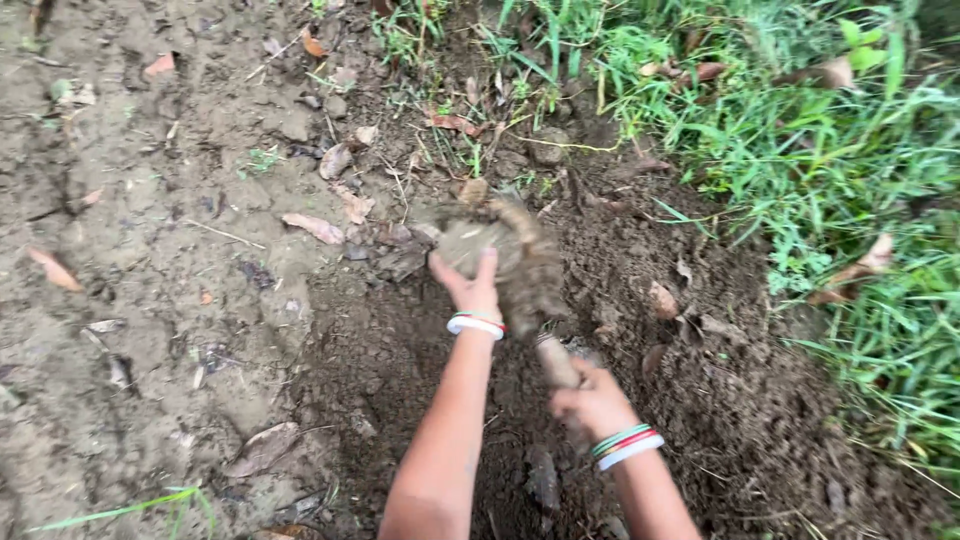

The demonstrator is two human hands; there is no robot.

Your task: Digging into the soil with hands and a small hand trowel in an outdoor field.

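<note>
Muddy digging tool (530,285) gripped by two hands, mid-frame.
Right hand (592,402) clasps its handle; left hand (472,288) grips one soil clod (478,243); bangles on both wrists.

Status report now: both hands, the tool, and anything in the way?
Left hand on mud-caked digging blade. Right hand gripping its wooden handle. Dark loose soil underneath; dry brown leaves and green grass close by.

Dry leaves (318,228), green grass (800,150)
</note>
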